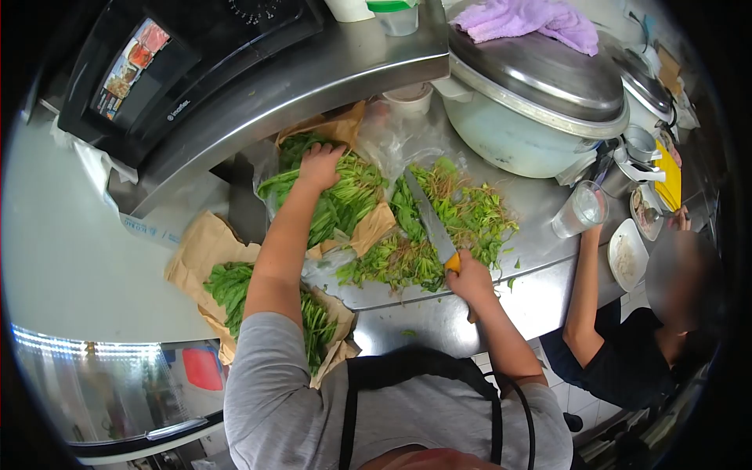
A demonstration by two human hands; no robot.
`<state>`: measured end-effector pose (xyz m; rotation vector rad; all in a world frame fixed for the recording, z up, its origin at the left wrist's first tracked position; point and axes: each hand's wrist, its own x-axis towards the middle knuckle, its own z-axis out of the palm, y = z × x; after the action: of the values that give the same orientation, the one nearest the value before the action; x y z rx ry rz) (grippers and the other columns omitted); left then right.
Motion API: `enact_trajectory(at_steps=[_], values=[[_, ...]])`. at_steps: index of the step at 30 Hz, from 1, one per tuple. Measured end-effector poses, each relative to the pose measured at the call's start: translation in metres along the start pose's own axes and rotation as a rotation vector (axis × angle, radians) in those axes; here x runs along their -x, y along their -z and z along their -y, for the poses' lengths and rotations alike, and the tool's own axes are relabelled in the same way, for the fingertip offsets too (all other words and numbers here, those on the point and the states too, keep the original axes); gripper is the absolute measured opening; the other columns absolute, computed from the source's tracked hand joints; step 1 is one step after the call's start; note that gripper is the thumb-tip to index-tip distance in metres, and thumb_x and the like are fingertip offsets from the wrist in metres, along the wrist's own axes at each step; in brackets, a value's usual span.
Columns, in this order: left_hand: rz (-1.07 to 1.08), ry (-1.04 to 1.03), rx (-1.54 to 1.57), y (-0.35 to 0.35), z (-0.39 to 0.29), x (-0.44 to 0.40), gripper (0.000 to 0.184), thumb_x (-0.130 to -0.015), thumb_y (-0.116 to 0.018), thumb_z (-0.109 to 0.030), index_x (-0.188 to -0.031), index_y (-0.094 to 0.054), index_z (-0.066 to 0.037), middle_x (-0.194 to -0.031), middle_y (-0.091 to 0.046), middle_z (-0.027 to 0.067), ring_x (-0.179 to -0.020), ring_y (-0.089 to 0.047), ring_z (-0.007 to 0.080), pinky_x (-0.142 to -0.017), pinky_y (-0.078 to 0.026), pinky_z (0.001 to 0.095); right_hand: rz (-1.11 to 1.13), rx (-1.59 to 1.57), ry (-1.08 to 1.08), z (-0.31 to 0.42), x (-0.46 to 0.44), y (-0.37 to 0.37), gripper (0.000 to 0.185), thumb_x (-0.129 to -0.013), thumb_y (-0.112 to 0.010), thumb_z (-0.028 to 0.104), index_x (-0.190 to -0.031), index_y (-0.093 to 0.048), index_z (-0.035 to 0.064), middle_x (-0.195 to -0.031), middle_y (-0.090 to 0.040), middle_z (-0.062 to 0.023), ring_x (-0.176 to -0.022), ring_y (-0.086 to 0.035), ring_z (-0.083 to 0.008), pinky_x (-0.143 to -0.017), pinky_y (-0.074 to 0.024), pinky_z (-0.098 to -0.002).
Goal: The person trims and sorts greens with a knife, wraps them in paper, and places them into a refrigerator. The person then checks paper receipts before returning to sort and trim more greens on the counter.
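Note:
My left hand (319,166) reaches onto a pile of leafy greens (348,188), its fingers curled over the stems. The pile lies on brown paper and clear plastic on the metal counter. In my right hand (471,280) is a knife (431,218) with a yellow-and-brown handle, gripped by that handle. Its wide blade points away from me and lies over cut stems and roots (478,223) spread across the counter. More greens (229,290) sit in an opened brown paper bag (205,244) by my left arm, which partly covers them.
A microwave (196,70) stands on a raised steel shelf (352,66) at the back left. At the back right is a large lidded pot (517,125) with a purple cloth (533,23). On the right, another person (627,352) holds a glass (581,210) near white dishes (628,254).

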<state>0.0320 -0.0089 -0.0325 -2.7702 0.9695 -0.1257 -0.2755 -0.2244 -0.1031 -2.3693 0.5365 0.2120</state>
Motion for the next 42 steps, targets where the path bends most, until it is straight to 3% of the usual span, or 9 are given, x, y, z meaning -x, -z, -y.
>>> enact_trajectory(at_steps=[6, 12, 19, 21, 28, 32, 35, 39, 42], values=[[0.305, -0.026, -0.046, 0.021, -0.005, -0.021, 0.055, -0.061, -0.065, -0.018, -0.115, -0.052, -0.022, -0.116, -0.045, 0.0077, -0.111, -0.037, 0.0293, -0.094, -0.029, 0.0415, 0.01, -0.014, -0.008, 0.0, -0.001, 0.001, 0.037, -0.07, -0.057, 0.021, -0.1, -0.044, 0.0033, -0.078, -0.06, -0.0214, -0.073, -0.059, -0.038, -0.066, -0.047, -0.0447], [-0.103, -0.045, 0.318, 0.01, 0.038, -0.004, 0.044, -0.064, -0.066, -0.021, -0.107, -0.056, -0.018, -0.118, -0.045, 0.0109, -0.113, -0.038, 0.0305, -0.095, -0.03, 0.0407, -0.011, -0.01, 0.019, -0.003, -0.001, 0.0, 0.038, -0.069, -0.056, 0.021, -0.1, -0.044, 0.0026, -0.078, -0.06, -0.0212, -0.073, -0.059, -0.0377, -0.066, -0.047, -0.0446], [-0.567, 0.126, 1.51, 0.029, 0.057, 0.066, 0.033, -0.077, -0.058, -0.008, -0.109, -0.051, -0.001, -0.114, -0.052, 0.0071, -0.105, -0.048, 0.0178, -0.092, -0.035, 0.029, -0.016, -0.007, 0.016, 0.0, -0.001, 0.0, 0.035, -0.069, -0.056, 0.021, -0.097, -0.045, 0.0033, -0.077, -0.06, -0.0211, -0.074, -0.059, -0.0377, -0.066, -0.0467, -0.0443], [-0.661, 0.272, 1.567, 0.041, 0.06, 0.09, 0.04, -0.08, -0.049, 0.001, -0.119, -0.041, -0.001, -0.124, -0.047, 0.0095, -0.109, -0.046, 0.0191, -0.094, -0.035, 0.0311, -0.018, -0.004, 0.015, -0.002, -0.002, -0.002, 0.035, -0.069, -0.057, 0.022, -0.097, -0.045, 0.0034, -0.078, -0.06, -0.0215, -0.074, -0.059, -0.0377, -0.066, -0.0466, -0.0443], [-1.024, -0.047, 1.899, 0.095, 0.041, 0.148, 0.025, -0.08, -0.054, -0.009, -0.103, -0.045, -0.004, -0.118, -0.048, 0.0241, -0.099, -0.053, 0.0245, -0.084, -0.046, 0.0362, -0.032, -0.03, 0.04, -0.006, -0.003, -0.006, 0.037, -0.07, -0.057, 0.023, -0.099, -0.045, 0.0027, -0.08, -0.06, -0.0225, -0.076, -0.058, -0.0384, -0.068, -0.046, -0.0448], [-0.752, 0.1, 1.903, 0.107, 0.018, 0.155, 0.025, -0.082, -0.051, -0.015, -0.101, -0.043, 0.0, -0.097, -0.059, 0.0217, -0.083, -0.06, 0.0247, -0.068, -0.051, 0.0347, -0.026, -0.103, 0.098, -0.005, -0.002, -0.003, 0.035, -0.071, -0.057, 0.017, -0.099, -0.045, 0.0017, -0.08, -0.059, -0.0241, -0.078, -0.057, -0.0403, -0.068, -0.0452, -0.0446], [-0.428, 0.333, 1.34, 0.101, -0.033, 0.14, 0.026, -0.078, -0.058, -0.018, -0.097, -0.05, -0.002, -0.092, -0.061, 0.0119, -0.081, -0.058, 0.02, -0.071, -0.047, 0.0318, -0.004, -0.218, 0.126, -0.011, 0.001, 0.001, 0.034, -0.071, -0.057, 0.013, -0.099, -0.044, 0.001, -0.081, -0.058, -0.0255, -0.078, -0.056, -0.0415, -0.067, -0.0447, -0.0446], [0.036, 0.105, 1.007, 0.033, -0.109, 0.105, 0.041, -0.071, -0.065, -0.019, -0.104, -0.05, -0.002, -0.095, -0.06, 0.015, -0.088, -0.057, 0.0253, -0.077, -0.045, 0.0341, -0.077, -0.225, 0.1, 0.004, 0.035, 0.029, 0.035, -0.072, -0.055, 0.011, -0.102, -0.041, 0.0015, -0.084, -0.057, -0.0266, -0.079, -0.056, -0.0421, -0.068, -0.0445, -0.0451], [0.104, 0.108, 0.701, 0.005, -0.152, 0.09, 0.061, -0.068, -0.068, -0.024, -0.118, -0.042, 0.001, -0.106, -0.056, 0.0198, -0.098, -0.054, 0.0318, -0.084, -0.042, 0.0357, -0.171, -0.212, 0.116, 0.006, 0.054, 0.041, 0.035, -0.073, -0.053, 0.011, -0.105, -0.041, 0.0029, -0.085, -0.058, -0.0255, -0.08, -0.056, -0.0415, -0.069, -0.0448, -0.0457]])
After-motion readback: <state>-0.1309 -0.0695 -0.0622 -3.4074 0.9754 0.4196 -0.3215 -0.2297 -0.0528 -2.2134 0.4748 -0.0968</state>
